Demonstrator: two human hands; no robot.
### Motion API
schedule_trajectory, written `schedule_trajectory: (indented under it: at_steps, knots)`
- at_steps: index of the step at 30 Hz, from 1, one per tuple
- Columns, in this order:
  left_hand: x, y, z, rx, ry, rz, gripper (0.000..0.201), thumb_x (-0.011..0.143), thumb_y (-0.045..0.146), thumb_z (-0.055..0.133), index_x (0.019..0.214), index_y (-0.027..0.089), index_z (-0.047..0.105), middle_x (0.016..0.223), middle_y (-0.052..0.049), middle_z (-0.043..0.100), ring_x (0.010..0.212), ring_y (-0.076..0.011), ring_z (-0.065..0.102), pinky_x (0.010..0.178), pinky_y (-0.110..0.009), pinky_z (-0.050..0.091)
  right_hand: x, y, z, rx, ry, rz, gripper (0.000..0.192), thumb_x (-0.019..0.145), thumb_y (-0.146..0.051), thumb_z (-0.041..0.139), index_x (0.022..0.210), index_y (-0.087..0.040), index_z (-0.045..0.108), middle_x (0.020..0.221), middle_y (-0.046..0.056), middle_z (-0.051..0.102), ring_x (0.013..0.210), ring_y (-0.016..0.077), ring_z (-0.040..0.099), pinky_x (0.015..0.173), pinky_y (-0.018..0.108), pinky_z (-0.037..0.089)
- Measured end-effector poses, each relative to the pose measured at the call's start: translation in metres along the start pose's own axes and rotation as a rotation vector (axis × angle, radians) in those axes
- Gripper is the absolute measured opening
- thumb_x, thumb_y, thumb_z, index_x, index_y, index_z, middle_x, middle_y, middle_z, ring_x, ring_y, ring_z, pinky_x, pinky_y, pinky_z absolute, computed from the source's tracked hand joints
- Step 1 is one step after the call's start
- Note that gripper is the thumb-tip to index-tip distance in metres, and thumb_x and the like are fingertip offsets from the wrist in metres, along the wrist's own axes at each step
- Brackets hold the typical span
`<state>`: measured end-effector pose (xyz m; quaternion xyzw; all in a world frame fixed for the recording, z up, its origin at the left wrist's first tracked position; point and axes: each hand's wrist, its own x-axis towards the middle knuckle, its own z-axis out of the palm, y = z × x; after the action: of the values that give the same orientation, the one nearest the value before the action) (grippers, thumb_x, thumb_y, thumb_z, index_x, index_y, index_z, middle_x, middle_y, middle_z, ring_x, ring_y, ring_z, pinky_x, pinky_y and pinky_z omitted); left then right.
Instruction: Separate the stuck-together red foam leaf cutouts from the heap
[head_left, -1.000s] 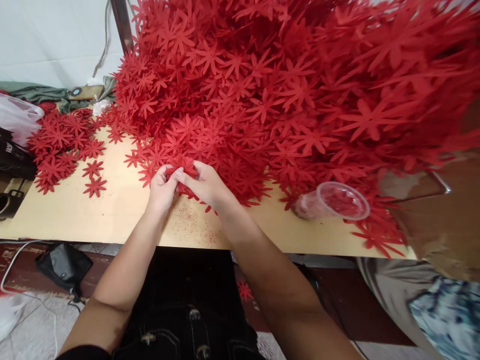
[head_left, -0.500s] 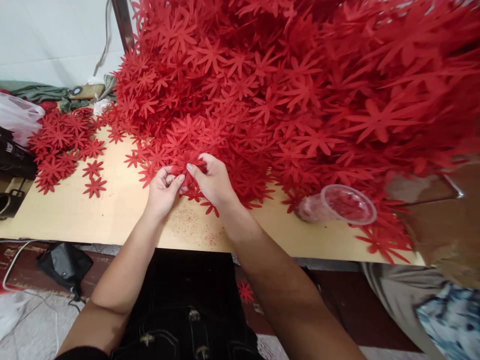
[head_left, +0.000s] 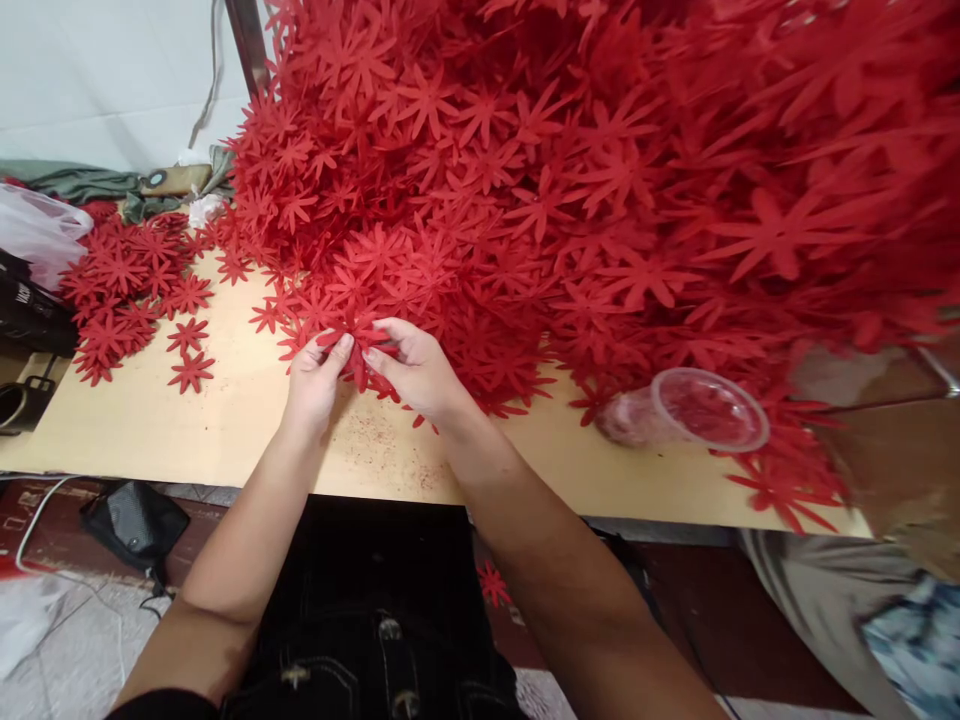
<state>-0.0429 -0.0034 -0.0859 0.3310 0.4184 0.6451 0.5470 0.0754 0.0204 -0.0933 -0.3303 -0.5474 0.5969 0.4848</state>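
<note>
A huge heap of red flower-shaped cutouts point(head_left: 570, 170) covers most of the light wooden table point(head_left: 225, 420). At its near edge my left hand point(head_left: 311, 378) and my right hand point(head_left: 420, 372) meet, both pinching the same red flower cutout point(head_left: 360, 350) between fingertips. Red dust speckles the table just below my hands. My forearms reach in from the bottom of the view.
A smaller spread of red cutouts point(head_left: 127, 295) lies at the left. A clear plastic cup point(head_left: 694, 410) lies on its side at the right. Black objects point(head_left: 30, 315) and a plastic bag sit at the far left. One cutout point(head_left: 491, 583) lies on the floor. Another person's clothing point(head_left: 862, 610) shows lower right.
Both hands stayed at the heap's edge and kept working the same cutout; the fingers shifted slightly. The view drifted a little.
</note>
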Motion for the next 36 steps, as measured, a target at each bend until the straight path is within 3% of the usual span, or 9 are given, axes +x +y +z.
schedule_trajectory:
  at_steps: [5, 8, 13, 16, 20, 24, 28, 33, 36]
  knots:
    - [0.000, 0.000, -0.001, -0.041, 0.037, -0.026, 0.028, 0.056, 0.035, 0.083, 0.068, 0.018, 0.065, 0.060, 0.005, 0.065, 0.054, -0.0066, 0.057, 0.060, -0.021, 0.051, 0.001, 0.006, 0.002, -0.123, 0.171, -0.037, 0.025, 0.069, -0.034, 0.071, 0.082, -0.020, 0.054, 0.084, 0.002, 0.066, 0.078, 0.0139, 0.063, 0.077, 0.034, 0.053]
    - [-0.001, 0.003, 0.000, -0.039, 0.024, -0.091, 0.029, 0.053, 0.030, 0.085, 0.071, 0.019, 0.065, 0.065, 0.004, 0.067, 0.053, -0.0064, 0.057, 0.051, -0.019, 0.048, 0.000, 0.007, 0.002, -0.200, 0.232, -0.053, 0.022, 0.071, -0.033, 0.069, 0.080, -0.019, 0.053, 0.081, 0.002, 0.064, 0.072, 0.0128, 0.061, 0.073, 0.033, 0.051]
    - [0.001, 0.006, -0.002, -0.052, 0.068, -0.047, 0.027, 0.055, 0.016, 0.083, 0.076, 0.018, 0.067, 0.072, 0.003, 0.069, 0.058, -0.0064, 0.059, 0.055, -0.019, 0.048, -0.001, 0.006, -0.001, -0.041, 0.100, -0.040, 0.032, 0.068, -0.031, 0.071, 0.092, -0.021, 0.052, 0.088, 0.001, 0.064, 0.081, 0.0123, 0.062, 0.078, 0.032, 0.054]
    - [0.004, 0.005, -0.003, -0.105, 0.127, -0.023, 0.024, 0.058, 0.011, 0.079, 0.077, 0.018, 0.066, 0.073, 0.004, 0.069, 0.058, -0.0056, 0.059, 0.054, -0.018, 0.047, -0.002, 0.004, -0.003, 0.015, 0.049, -0.011, 0.035, 0.065, -0.026, 0.072, 0.096, -0.022, 0.054, 0.088, 0.000, 0.063, 0.077, 0.0111, 0.061, 0.073, 0.029, 0.054]
    - [0.006, 0.008, -0.005, -0.161, 0.184, -0.028, 0.021, 0.062, 0.007, 0.074, 0.076, 0.018, 0.064, 0.073, 0.004, 0.069, 0.060, -0.0060, 0.060, 0.053, -0.017, 0.045, -0.002, -0.001, -0.006, 0.023, 0.081, -0.008, 0.027, 0.066, -0.020, 0.070, 0.090, -0.021, 0.057, 0.078, -0.002, 0.062, 0.068, 0.0086, 0.058, 0.066, 0.025, 0.052]
    - [0.006, 0.013, -0.009, -0.206, 0.220, -0.042, 0.017, 0.067, 0.005, 0.069, 0.075, 0.018, 0.063, 0.073, 0.004, 0.070, 0.065, -0.0066, 0.063, 0.061, -0.019, 0.049, 0.000, -0.005, -0.009, 0.023, 0.217, 0.033, 0.017, 0.066, -0.015, 0.067, 0.078, -0.020, 0.057, 0.065, -0.005, 0.057, 0.057, 0.0058, 0.051, 0.058, 0.022, 0.046]
    - [0.001, 0.018, -0.008, -0.189, 0.096, -0.106, 0.017, 0.067, 0.005, 0.069, 0.076, 0.018, 0.064, 0.075, 0.003, 0.071, 0.067, -0.0066, 0.064, 0.063, -0.018, 0.050, 0.000, -0.007, -0.008, 0.005, 0.290, 0.069, 0.015, 0.068, -0.022, 0.069, 0.073, -0.019, 0.056, 0.057, -0.006, 0.054, 0.052, 0.0054, 0.046, 0.054, 0.023, 0.042]
    - [-0.007, 0.020, -0.001, -0.100, -0.134, -0.176, 0.021, 0.060, 0.013, 0.078, 0.077, 0.017, 0.067, 0.071, 0.002, 0.071, 0.064, -0.0071, 0.064, 0.069, -0.019, 0.052, 0.000, -0.008, -0.006, -0.028, 0.303, 0.005, 0.033, 0.061, -0.044, 0.076, 0.068, -0.019, 0.055, 0.059, -0.005, 0.056, 0.055, 0.0067, 0.050, 0.058, 0.025, 0.045]
    - [-0.008, 0.016, 0.000, -0.039, -0.190, -0.191, 0.027, 0.054, 0.016, 0.083, 0.077, 0.016, 0.069, 0.073, 0.001, 0.072, 0.066, -0.0083, 0.065, 0.070, -0.020, 0.053, 0.000, -0.010, -0.004, 0.016, 0.264, -0.003, 0.040, 0.057, -0.051, 0.077, 0.069, -0.019, 0.055, 0.062, -0.004, 0.058, 0.057, 0.0076, 0.052, 0.059, 0.026, 0.047]
